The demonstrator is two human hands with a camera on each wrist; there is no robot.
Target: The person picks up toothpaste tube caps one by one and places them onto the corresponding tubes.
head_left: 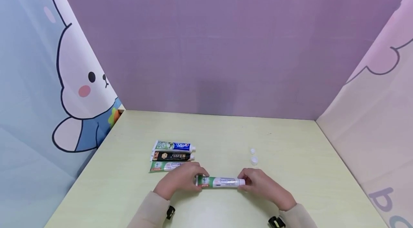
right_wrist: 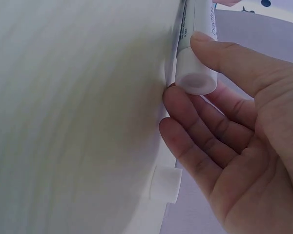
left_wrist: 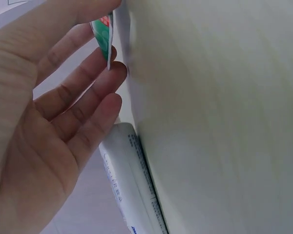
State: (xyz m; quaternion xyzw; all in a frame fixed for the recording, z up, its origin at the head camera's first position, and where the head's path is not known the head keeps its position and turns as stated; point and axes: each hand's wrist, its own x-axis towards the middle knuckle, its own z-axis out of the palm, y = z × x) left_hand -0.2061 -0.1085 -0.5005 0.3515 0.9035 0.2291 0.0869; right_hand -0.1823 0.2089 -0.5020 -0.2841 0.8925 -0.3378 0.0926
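A green and white toothpaste tube [head_left: 226,182] lies crosswise at the front of the table, with a hand at each end. My left hand [head_left: 186,177] holds its flat end between thumb and fingers; in the left wrist view only the green corner [left_wrist: 102,36] shows. The right hand [head_left: 258,184] pinches the other end, thumb and fingers around the white cap [right_wrist: 196,73]. Close behind the left hand lies another green and white tube [head_left: 161,166], partly covered by that hand.
Beyond that tube lie a black toothpaste tube [head_left: 171,156] and a blue and green one [head_left: 172,146], stacked in a row. Behind the right hand, a small white cap [head_left: 252,151] and a larger one [head_left: 254,160] rest on the table [head_left: 290,149]. Cloth walls [head_left: 226,41] surround it.
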